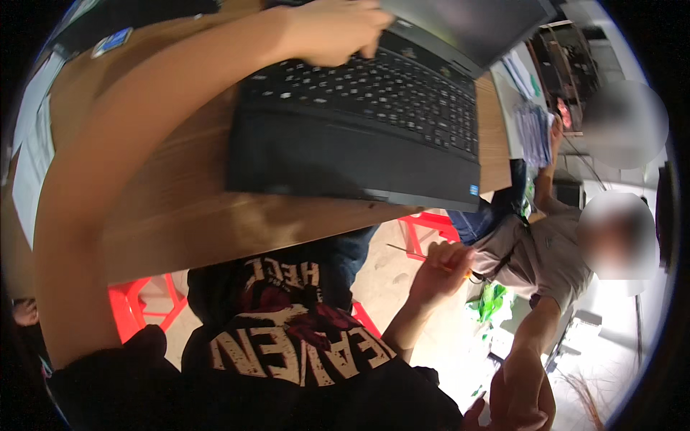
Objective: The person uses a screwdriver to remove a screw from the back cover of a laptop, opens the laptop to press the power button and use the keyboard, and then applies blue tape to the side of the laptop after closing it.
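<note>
A black laptop (352,158) lies opened on the wooden table, its keyboard (374,97) facing up and its screen (474,25) partly cut off by the top edge. My left arm stretches across the table, and my left hand (338,32) is over the laptop's far left corner by the hinge, fingers apart and slightly blurred. Below the table's edge, my right hand (438,276) is closed around a screwdriver (406,251). Its thin shaft points left, and a bit of orange-yellow handle shows between the fingers.
Papers (39,151) lie at the table's left side, near a small blue-and-white packet (112,42). Red stools (147,305) stand under the table. At right, a person in a grey shirt (539,251) is close by; another person's hand reaches a stack of clear packets (533,133).
</note>
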{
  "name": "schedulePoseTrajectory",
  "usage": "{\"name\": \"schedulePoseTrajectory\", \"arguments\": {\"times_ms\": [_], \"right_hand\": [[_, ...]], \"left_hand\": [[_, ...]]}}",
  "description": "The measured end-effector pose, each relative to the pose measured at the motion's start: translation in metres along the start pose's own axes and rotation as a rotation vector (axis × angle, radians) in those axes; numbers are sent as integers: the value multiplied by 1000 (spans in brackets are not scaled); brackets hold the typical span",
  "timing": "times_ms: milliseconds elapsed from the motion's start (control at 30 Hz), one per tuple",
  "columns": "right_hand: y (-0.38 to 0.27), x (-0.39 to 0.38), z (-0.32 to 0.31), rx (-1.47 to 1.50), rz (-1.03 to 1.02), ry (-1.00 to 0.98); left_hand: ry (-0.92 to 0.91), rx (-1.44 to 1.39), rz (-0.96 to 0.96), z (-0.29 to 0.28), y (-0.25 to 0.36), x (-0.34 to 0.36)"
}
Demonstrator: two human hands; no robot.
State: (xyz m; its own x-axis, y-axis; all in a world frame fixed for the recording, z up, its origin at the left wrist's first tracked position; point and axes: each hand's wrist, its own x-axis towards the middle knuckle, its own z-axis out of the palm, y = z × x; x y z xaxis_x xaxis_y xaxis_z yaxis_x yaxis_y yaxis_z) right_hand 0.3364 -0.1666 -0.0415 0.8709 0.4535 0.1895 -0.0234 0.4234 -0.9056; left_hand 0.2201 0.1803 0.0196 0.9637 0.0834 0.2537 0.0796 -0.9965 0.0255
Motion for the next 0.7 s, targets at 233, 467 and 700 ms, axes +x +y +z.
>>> {"name": "schedulePoseTrajectory", "arguments": {"times_ms": [233,467,700], "right_hand": [[-9,4,10,115,126,-135],[-5,-4,22,69,188,-170],[-6,1,18,66,215,-155]], "left_hand": [[206,-13,-65,7,3,11],[23,-106,-125,-3,-12,-8],[-21,-150,-138,-15,-10,-11]]}}
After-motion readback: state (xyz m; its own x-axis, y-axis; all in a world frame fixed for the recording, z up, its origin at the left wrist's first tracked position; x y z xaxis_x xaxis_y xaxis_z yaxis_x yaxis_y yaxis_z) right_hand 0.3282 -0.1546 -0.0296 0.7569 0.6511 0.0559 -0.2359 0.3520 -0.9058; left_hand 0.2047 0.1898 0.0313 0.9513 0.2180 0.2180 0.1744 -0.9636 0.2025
